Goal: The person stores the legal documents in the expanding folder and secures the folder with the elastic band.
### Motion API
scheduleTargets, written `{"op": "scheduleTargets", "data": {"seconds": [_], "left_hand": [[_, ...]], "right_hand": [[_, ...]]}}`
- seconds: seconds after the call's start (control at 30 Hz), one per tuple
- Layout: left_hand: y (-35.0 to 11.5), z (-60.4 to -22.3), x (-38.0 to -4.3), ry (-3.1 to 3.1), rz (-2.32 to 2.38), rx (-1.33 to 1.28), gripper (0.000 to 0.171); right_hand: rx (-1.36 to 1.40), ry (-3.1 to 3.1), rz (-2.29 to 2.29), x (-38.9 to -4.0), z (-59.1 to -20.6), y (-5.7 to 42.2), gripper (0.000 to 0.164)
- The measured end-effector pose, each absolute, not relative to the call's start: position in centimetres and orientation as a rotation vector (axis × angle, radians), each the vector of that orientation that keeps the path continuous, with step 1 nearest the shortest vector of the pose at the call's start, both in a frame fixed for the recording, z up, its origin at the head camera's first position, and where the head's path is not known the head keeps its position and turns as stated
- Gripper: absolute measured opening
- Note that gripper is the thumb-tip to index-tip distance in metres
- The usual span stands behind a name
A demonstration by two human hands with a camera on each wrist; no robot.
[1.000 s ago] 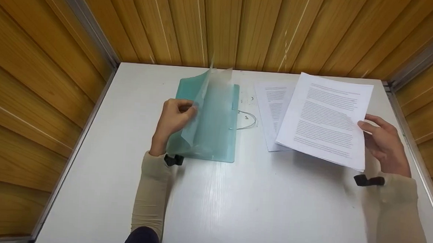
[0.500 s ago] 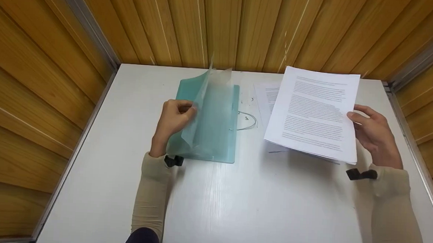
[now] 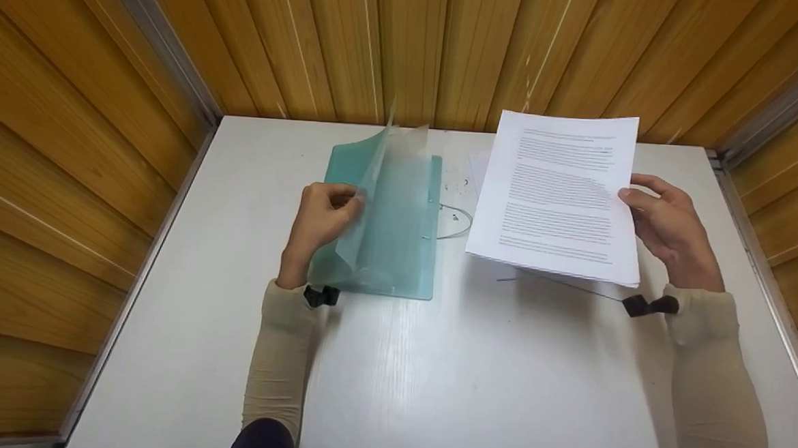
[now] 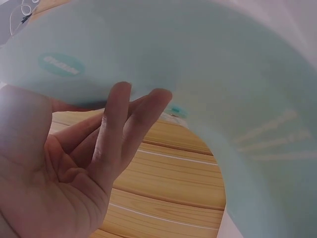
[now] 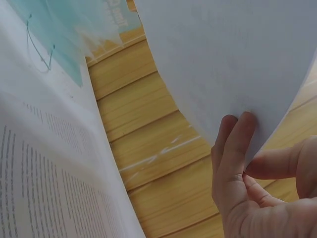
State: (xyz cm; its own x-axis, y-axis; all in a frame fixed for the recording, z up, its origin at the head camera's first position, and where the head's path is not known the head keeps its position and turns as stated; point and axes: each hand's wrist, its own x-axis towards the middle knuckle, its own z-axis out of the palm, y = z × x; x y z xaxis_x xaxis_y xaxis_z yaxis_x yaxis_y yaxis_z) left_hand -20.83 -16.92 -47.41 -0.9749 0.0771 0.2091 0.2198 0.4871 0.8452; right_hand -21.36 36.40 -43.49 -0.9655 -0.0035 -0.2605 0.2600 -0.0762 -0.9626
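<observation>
1. While the left hand [image 3: 321, 213] pinches a raised plastic sheet [image 3: 360, 229] at its left edge, its middle fingers reach out fairly straight, per the left wrist view. This hand hasn't shifted in the last second.
2. Green folder [image 3: 398, 244], left of centre, lies on the white table [image 3: 431, 389]. Sheet stands up from it, curved, so folder is part open. Same pose as before.
3. Cord loop [image 3: 471, 224] sticks out from the folder's right edge, lying on the table.
4. Loose papers [image 5: 59, 183] lie right of the cord, printed side up. In the head view the held stack now hides nearly all of them; only a far-left sliver and the near edge show.
5. Paper stack [image 3: 557, 198], several sheets, is up off the table, text up, right of the folder. Main change: it has come left and farther away from the person. Near-left corner now looks close to the cord; can't tell if it's over it. Still apart from the folder.
6. Right hand [image 3: 669, 221] pinches the stack's right edge, thumb on top, fingers beneath; it moved along with it.
7. Judgement: gap between stack and opened folder is narrowing; papers not in it yet.
</observation>
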Motion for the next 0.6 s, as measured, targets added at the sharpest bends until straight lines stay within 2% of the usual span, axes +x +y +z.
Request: {"op": "scheduleTargets", "data": {"seconds": [0.3,0.6], "left_hand": [[-16.8,-47.4,-20.7,-2.595,-1.518,-0.252,0.024],[-16.6,-47.3,-20.8,-2.589,-1.499,-0.259,0.027]], "right_hand": [[0.227,2.0,-2.15,-22.1,-42.6,34.4,0.06],[0.191,1.976,-2.202,-22.8,-42.5,32.5,0.053]]}}
